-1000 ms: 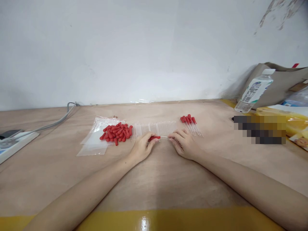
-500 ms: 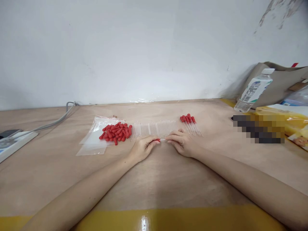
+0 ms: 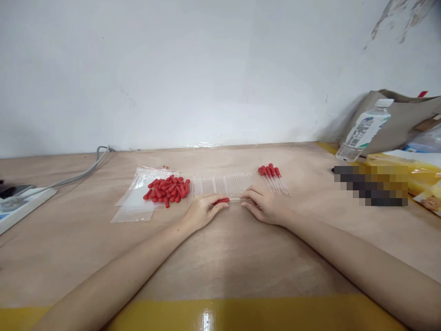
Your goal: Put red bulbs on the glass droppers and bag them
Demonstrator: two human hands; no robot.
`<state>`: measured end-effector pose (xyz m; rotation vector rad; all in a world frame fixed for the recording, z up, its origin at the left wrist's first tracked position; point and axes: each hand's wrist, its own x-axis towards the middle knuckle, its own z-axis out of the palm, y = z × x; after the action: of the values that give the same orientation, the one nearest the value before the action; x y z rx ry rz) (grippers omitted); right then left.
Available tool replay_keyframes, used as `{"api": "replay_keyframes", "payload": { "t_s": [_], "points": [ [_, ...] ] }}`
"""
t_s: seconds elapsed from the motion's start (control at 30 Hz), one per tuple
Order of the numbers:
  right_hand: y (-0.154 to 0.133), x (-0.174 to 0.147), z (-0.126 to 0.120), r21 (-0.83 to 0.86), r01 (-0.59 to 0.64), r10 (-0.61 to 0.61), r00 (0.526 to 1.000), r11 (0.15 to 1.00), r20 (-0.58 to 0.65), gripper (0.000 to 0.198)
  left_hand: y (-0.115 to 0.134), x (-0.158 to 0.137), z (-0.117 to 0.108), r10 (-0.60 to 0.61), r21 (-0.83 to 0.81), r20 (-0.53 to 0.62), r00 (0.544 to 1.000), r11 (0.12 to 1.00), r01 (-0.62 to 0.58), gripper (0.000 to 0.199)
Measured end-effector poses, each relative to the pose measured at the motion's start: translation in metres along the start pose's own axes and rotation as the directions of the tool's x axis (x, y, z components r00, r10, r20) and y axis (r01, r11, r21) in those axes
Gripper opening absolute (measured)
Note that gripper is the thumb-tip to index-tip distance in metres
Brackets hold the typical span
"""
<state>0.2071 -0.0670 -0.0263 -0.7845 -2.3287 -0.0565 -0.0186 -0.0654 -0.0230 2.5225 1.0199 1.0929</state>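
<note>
Between thumb and fingers, my left hand [image 3: 203,210] grips a red rubber dropper bulb [image 3: 222,200]. A clear glass dropper tube [image 3: 236,199] runs from the bulb's right end to my right hand [image 3: 263,204], which pinches its other end. Fingers cover part of both pieces. Just beyond my hands, a row of loose clear tubes [image 3: 220,185] lies side by side. Left of the row is a pile of red bulbs [image 3: 167,189], partly on clear plastic bags [image 3: 132,207]. Several droppers with red bulbs fitted [image 3: 272,177] lie beyond my right hand.
A plastic bottle [image 3: 365,131] leans against a grey-brown bag [image 3: 409,110] at the right. Nearby are a yellow package [image 3: 392,161] and a blurred-out dark object [image 3: 370,186]. On the left, a grey cable [image 3: 82,174] reaches a white board-like item [image 3: 29,207].
My left fingers have loosened and shifted, so more of the red bulb shows. My right hand has moved slightly right along the tube, with its fingers a little wider apart.
</note>
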Motion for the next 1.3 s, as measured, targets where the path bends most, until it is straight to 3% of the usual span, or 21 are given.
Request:
{"api": "replay_keyframes", "payload": {
  "t_s": [0.17, 0.5, 0.73, 0.93, 1.03, 1.1, 1.2, 1.27, 1.3],
  "points": [
    [-0.002, 0.001, 0.001, -0.002, 0.026, -0.026, 0.999, 1.000, -0.033, 0.018, -0.001, -0.001, -0.001, -0.037, -0.006, 0.009, 0.999, 0.999, 0.037, 0.019],
    [-0.007, 0.007, 0.008, -0.082, 0.080, -0.085, 0.994, 0.993, -0.061, 0.023, 0.001, -0.001, -0.002, 0.020, -0.020, 0.048, 0.999, 1.000, -0.019, 0.016],
    [-0.010, 0.010, 0.012, -0.085, 0.045, -0.045, 0.999, 0.995, -0.006, 0.026, -0.001, -0.002, -0.001, 0.052, -0.003, 0.044, 0.998, 0.999, -0.052, 0.016],
    [-0.018, 0.016, -0.001, -0.135, -0.016, 0.029, 0.995, 0.991, 0.092, 0.023, 0.001, -0.001, 0.000, 0.010, 0.005, 0.012, 1.000, 1.000, -0.010, 0.017],
    [-0.018, 0.019, -0.009, -0.211, -0.021, 0.056, 0.985, 0.977, 0.162, 0.020, 0.000, 0.000, -0.001, 0.020, 0.060, -0.004, 1.000, 0.998, -0.019, 0.025],
    [-0.011, 0.021, -0.015, -0.194, -0.100, 0.129, 0.981, 0.976, 0.145, 0.019, -0.002, 0.001, -0.001, 0.029, 0.106, -0.046, 0.999, 0.994, -0.024, 0.035],
    [0.011, 0.021, -0.026, -0.128, -0.366, 0.373, 0.927, 0.922, 0.042, 0.019, -0.005, 0.000, -0.002, 0.040, 0.145, -0.071, 0.997, 0.989, -0.030, 0.038],
    [0.030, 0.019, -0.035, -0.159, -0.571, 0.572, 0.819, 0.805, -0.046, 0.024, -0.007, 0.000, -0.001, 0.049, 0.149, -0.041, 0.998, 0.988, -0.043, 0.034],
    [0.038, 0.018, -0.040, -0.207, -0.669, 0.662, 0.741, 0.714, -0.112, 0.029, -0.008, -0.001, -0.001, 0.054, 0.148, -0.023, 0.998, 0.988, -0.050, 0.032]
  ]
}}
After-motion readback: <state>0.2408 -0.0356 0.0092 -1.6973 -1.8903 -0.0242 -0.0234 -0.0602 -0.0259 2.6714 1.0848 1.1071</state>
